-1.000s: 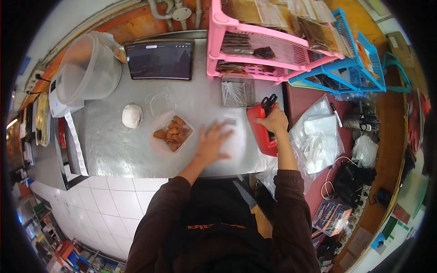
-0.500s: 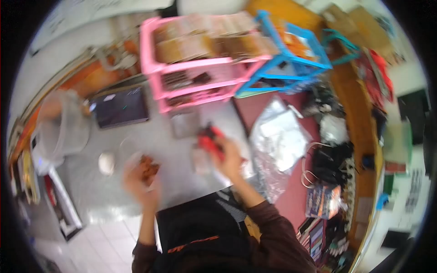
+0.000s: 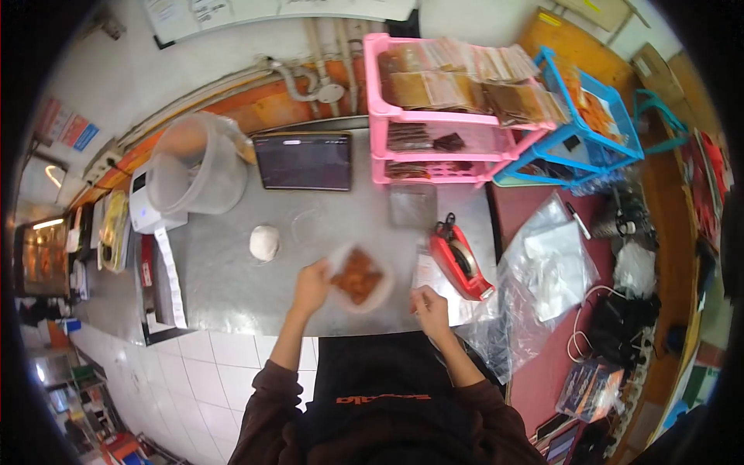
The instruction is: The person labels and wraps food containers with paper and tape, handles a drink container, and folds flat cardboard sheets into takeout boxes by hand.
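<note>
My left hand (image 3: 311, 288) is closed on the near-left rim of a translucent plastic container of reddish-brown food pieces (image 3: 359, 277), held above the metal table. Blur hides whether it is a tub or a bag. At the table's front edge my right hand (image 3: 429, 308) has its fingers curled together; anything in them is too small to make out. Just beyond that hand lies a red tape dispenser (image 3: 463, 262), apart from the fingers, with a white paper slip (image 3: 428, 273) beside it.
A white round thing (image 3: 264, 243) and a tablet (image 3: 303, 160) lie on the metal table (image 3: 225, 287). Behind stand a pink rack (image 3: 377, 112) of packets and a blue rack (image 3: 597, 147). A clear tub (image 3: 174, 174) is at left, plastic bags (image 3: 550, 263) at right.
My right hand has come off the red tape dispenser and drawn back to the table's front edge. The left hand has brought the food container rightward, towards the middle. The camera view has shifted.
</note>
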`<action>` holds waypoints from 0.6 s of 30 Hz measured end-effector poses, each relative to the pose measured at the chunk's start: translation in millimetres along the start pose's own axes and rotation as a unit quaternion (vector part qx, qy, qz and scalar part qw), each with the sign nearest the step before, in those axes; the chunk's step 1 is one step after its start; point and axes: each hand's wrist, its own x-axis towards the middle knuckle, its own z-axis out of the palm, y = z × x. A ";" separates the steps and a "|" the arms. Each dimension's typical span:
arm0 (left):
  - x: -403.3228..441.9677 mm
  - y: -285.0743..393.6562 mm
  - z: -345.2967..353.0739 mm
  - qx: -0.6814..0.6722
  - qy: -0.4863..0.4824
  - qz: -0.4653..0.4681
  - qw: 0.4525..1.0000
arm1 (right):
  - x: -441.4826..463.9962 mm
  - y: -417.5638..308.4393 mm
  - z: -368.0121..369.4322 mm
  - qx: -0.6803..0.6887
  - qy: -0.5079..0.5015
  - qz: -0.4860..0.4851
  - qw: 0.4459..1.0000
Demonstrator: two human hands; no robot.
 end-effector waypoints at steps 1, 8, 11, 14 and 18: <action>-3.4 0.6 7.8 0.005 0.002 0.016 1.000 | -0.1 -1.1 -1.3 0.005 -0.001 -0.001 1.000; -53.7 17.1 27.2 0.025 -0.078 0.015 0.997 | -16.2 -8.1 4.8 -0.031 -0.024 -0.091 0.995; -68.5 27.9 28.2 0.007 -0.059 -0.005 0.998 | -19.9 -10.0 5.3 -0.048 -0.005 -0.107 0.993; -73.1 17.9 30.1 0.014 -0.032 -0.020 0.999 | -16.5 -13.4 1.2 -0.077 0.009 -0.146 0.986; -61.5 40.1 12.8 -0.017 -0.011 -0.002 1.000 | -3.3 1.2 -7.8 -0.116 -0.047 -0.199 0.972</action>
